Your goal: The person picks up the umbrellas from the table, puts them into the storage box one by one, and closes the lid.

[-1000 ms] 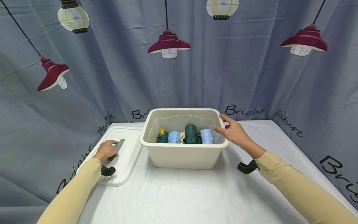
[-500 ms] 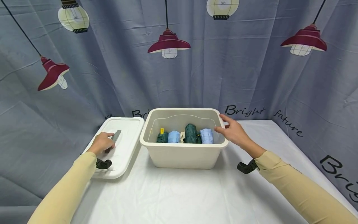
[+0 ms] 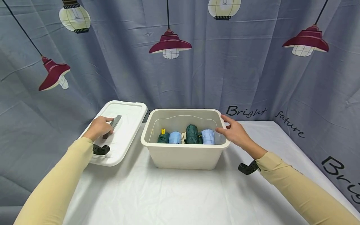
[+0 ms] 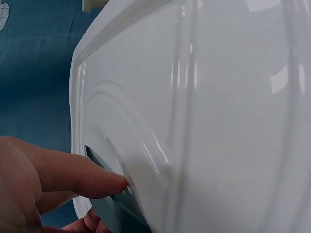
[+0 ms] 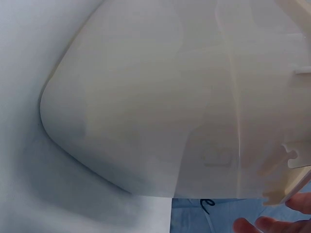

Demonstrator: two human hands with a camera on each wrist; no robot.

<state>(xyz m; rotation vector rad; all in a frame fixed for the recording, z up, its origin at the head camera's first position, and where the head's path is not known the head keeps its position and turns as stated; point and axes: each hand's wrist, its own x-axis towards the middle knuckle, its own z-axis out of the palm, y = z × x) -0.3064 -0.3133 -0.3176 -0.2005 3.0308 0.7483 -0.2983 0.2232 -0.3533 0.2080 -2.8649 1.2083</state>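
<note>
My left hand [image 3: 99, 127] grips the grey handle [image 3: 113, 125] of a white plastic lid [image 3: 127, 125]. The lid is tilted and held up off the table, left of an off-white storage box [image 3: 182, 157]. In the left wrist view, one finger lies along the handle [image 4: 116, 211] while other fingertips curl below it. My right hand [image 3: 234, 132] holds the right rim of the box, thumb over the edge. Inside the box stand rolled bundles: a dark green roll [image 3: 192, 135], a light blue roll [image 3: 208, 137], another blue roll [image 3: 175, 137] and a green one with a yellow tag [image 3: 163, 138].
A white cloth covers the table [image 3: 180, 197]. Grey-blue curtains [image 3: 239, 78] printed with lamps enclose the back and sides. Black wrist straps [image 3: 248, 167] sit on both wrists.
My left hand has raised the lid off the table, its far edge now higher than the box rim. My right hand and the box have stayed put.
</note>
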